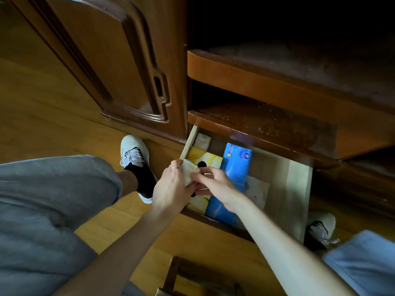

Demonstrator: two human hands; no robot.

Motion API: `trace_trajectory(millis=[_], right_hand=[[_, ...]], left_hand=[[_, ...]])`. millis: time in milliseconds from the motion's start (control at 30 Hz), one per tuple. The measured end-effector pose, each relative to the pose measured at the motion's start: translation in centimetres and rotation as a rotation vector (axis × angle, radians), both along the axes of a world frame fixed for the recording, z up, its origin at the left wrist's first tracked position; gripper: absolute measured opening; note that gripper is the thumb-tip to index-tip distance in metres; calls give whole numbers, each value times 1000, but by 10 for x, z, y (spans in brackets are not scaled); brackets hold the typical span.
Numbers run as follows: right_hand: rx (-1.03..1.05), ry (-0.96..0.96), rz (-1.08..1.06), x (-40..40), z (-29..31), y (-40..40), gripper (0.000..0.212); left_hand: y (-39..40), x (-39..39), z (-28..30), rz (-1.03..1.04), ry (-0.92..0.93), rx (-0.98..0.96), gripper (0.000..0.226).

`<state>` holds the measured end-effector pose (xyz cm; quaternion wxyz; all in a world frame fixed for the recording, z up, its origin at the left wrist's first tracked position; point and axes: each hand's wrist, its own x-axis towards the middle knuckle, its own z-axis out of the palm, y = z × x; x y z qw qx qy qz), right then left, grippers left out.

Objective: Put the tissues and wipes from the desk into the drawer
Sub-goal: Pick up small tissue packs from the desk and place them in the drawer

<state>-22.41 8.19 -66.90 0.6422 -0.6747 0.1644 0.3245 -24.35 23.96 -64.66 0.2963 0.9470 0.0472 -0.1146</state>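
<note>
The bottom drawer (297, 189) of the wooden cabinet stands pulled out. Inside it lie a yellow tissue box (205, 159) at the left, a blue pack of wipes (233, 167) beside it, and a small pale packet (202, 141) at the back left corner. Over the yellow box my left hand (171, 186) holds a small white tissue pack (189, 170). My right hand (213, 182) pinches the same pack from the right side with thumb and fingers.
A closed cabinet door (102, 60) rises at the left. Two open shelves (267, 86) jut out above the drawer. My feet in pale shoes (133, 151) stand on the wooden floor on either side. A wooden stool top (192, 278) shows at the bottom.
</note>
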Motion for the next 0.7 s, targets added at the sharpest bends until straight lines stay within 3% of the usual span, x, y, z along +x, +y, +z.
trace_trajectory(millis=[100, 200, 300, 367, 467, 600, 700], right_hand=[[14, 47, -176, -4, -8, -2, 26], [134, 101, -335, -2, -10, -9, 42], [141, 94, -326, -3, -9, -12, 60], [103, 75, -331, 0, -13, -14, 54], [-95, 16, -418, 20, -20, -20, 43], [-602, -108, -359, 54, -33, -25, 53], [-710, -157, -387, 66, -47, -19, 55]], left_hand=[[-7, 1, 1, -138, 45, -166, 74], [-9, 10, 8, -20, 158, -377, 64], [-6, 14, 9, 27, 141, -382, 58], [-5, 15, 10, 16, 123, -371, 59], [-1, 17, 9, 36, 94, -356, 64], [8, 19, 7, 132, 117, -438, 59], [8, 17, 3, 137, 131, -453, 57]])
